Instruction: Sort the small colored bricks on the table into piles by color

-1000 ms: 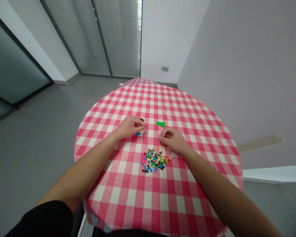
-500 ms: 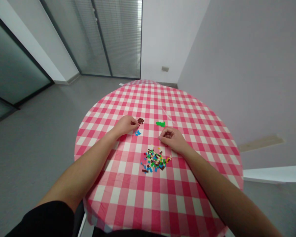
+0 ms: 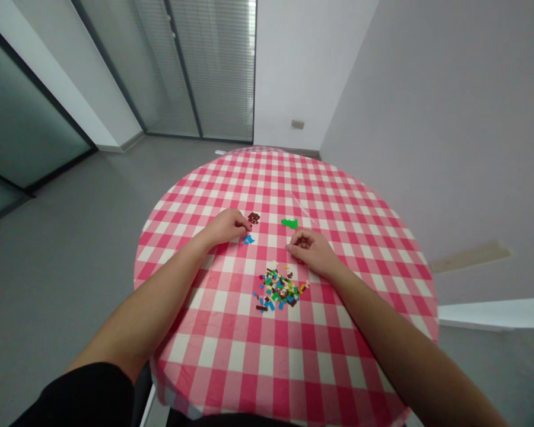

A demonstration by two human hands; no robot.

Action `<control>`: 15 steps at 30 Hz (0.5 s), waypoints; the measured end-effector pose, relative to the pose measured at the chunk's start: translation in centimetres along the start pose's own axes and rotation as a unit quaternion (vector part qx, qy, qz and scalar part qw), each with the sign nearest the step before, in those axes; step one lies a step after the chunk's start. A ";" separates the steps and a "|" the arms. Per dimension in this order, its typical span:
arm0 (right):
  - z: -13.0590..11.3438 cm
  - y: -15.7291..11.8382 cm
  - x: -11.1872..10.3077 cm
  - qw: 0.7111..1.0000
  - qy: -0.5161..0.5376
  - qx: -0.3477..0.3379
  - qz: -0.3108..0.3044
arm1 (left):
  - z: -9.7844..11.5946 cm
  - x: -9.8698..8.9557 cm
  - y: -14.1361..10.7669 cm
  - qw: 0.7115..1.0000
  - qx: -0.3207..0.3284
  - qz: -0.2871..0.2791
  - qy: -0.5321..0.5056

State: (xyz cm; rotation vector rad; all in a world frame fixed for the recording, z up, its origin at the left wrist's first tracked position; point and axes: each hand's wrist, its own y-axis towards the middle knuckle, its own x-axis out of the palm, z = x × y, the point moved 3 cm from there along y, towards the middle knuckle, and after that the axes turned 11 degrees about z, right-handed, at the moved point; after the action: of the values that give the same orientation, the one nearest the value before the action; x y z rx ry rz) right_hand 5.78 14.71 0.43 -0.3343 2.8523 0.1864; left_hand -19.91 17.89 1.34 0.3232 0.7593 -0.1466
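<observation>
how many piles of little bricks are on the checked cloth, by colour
brown pile: 1
blue pile: 1
green pile: 1
mixed-colour pile: 1
total: 4

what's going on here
A person has both bare hands on a round table with a pink checked cloth. The left hand is pinched at the fingertips beside a small brown pile and a blue pile of tiny bricks. The curled right hand is nearest a green pile and a larger mixed pile.
</observation>
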 end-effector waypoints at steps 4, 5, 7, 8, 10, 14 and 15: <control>0.0 0.0 0.0 1.000 -0.004 0.003 -0.004 | -0.2 -0.1 0.0 0.999 0.027 -0.023 0.011; 0.1 0.1 -0.1 1.000 -0.008 0.005 -0.004 | -0.2 -0.1 0.1 0.999 0.031 -0.023 0.021; 0.2 0.1 -0.1 1.000 -0.014 0.003 -0.004 | -0.3 -0.3 0.1 0.998 0.034 -0.021 0.042; 0.2 0.1 -0.1 1.000 -0.015 0.000 -0.004 | -0.3 -0.3 0.1 0.998 0.034 -0.019 0.050; 0.4 0.1 -0.2 1.000 -0.016 -0.003 -0.006 | -0.3 -0.4 0.1 0.997 0.032 -0.019 0.064; 0.4 0.1 -0.1 0.999 -0.030 -0.010 -0.013 | -0.3 -0.5 0.2 0.996 0.023 -0.022 0.084; 0.3 0.1 -0.1 0.999 -0.038 -0.014 -0.017 | -0.4 -0.6 0.2 0.996 0.019 -0.022 0.086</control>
State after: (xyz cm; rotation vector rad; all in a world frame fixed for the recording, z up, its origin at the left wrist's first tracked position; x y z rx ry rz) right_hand 5.88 14.89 0.18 -0.3729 2.7693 0.2280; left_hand -20.49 18.20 1.54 0.3575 0.9355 -0.1768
